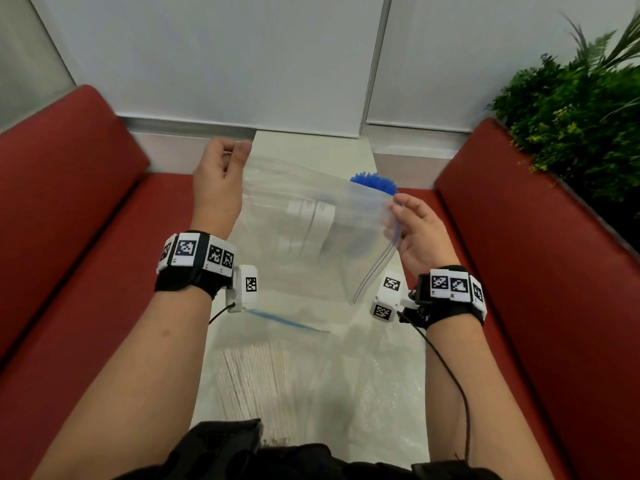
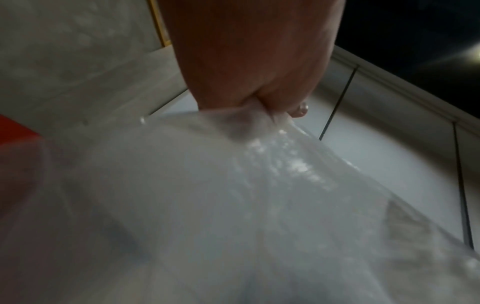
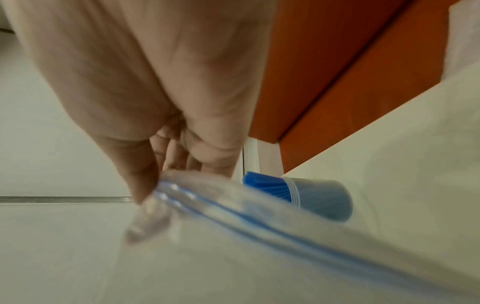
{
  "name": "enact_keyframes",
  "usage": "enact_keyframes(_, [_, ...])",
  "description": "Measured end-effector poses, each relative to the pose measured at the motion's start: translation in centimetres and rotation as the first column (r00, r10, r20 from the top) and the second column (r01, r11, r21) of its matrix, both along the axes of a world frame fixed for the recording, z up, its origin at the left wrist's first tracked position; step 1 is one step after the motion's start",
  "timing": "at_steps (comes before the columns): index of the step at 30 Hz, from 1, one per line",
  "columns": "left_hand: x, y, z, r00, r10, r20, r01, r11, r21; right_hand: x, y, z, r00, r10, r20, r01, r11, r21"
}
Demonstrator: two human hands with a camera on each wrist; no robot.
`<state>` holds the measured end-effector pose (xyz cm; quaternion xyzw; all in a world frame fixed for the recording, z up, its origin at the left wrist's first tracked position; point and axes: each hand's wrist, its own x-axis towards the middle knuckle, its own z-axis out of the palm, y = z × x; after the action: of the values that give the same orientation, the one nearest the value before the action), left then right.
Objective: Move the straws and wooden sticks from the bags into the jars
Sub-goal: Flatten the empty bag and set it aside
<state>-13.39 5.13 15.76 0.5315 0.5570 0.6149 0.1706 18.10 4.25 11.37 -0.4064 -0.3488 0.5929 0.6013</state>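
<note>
Both hands hold a clear zip bag up over the white table. My left hand pinches its far corner, seen close as bunched plastic in the left wrist view. My right hand pinches the zip edge with its blue stripe. The bag looks empty. Behind it, a bundle of blue straws stands in a clear jar. A second bag with wooden sticks lies flat on the table near me.
Red benches run along both sides of the narrow table. A green plant stands at the back right. A white wall closes off the far end. Through the held bag something white shows dimly.
</note>
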Motion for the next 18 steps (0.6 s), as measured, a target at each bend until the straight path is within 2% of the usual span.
enact_keyframes(3, [0.4, -0.1, 0.1, 0.999, -0.052, -0.007, 0.052, 0.999, 0.014, -0.7, 0.4, 0.1, 0.992, -0.123, -0.025, 0.123, 0.992, -0.012])
enact_keyframes(5, [0.5, -0.1, 0.1, 0.999, -0.048, 0.005, 0.048, 0.998, 0.033, -1.0, 0.6, 0.0, 0.967, -0.250, 0.057, 0.246, 0.967, 0.063])
enact_keyframes(7, [0.7, -0.3, 0.1, 1.000, -0.003, 0.025, 0.002, 0.998, 0.055, -1.5, 0.6, 0.1, 0.938, -0.323, 0.130, 0.307, 0.943, 0.128])
enact_keyframes(9, [0.9, -0.5, -0.1, 0.998, 0.025, 0.051, -0.029, 0.996, 0.081, -1.8, 0.8, 0.1, 0.911, -0.381, 0.160, 0.365, 0.923, 0.124])
enact_keyframes(11, [0.8, -0.6, -0.5, 0.997, -0.017, 0.077, 0.012, 0.998, 0.069, -1.9, 1.1, 0.2, 0.913, -0.387, 0.130, 0.382, 0.922, 0.062])
enact_keyframes(15, [-0.2, 0.1, -1.3, 0.988, -0.109, 0.108, 0.119, 0.988, -0.097, -1.2, 1.0, 0.4, 0.967, -0.255, -0.003, 0.254, 0.964, -0.077])
enact_keyframes(18, [0.0, -0.2, -1.4, 0.970, -0.148, 0.193, 0.167, 0.982, -0.084, -1.2, 1.2, 0.7, 0.942, -0.335, 0.027, 0.336, 0.937, -0.101])
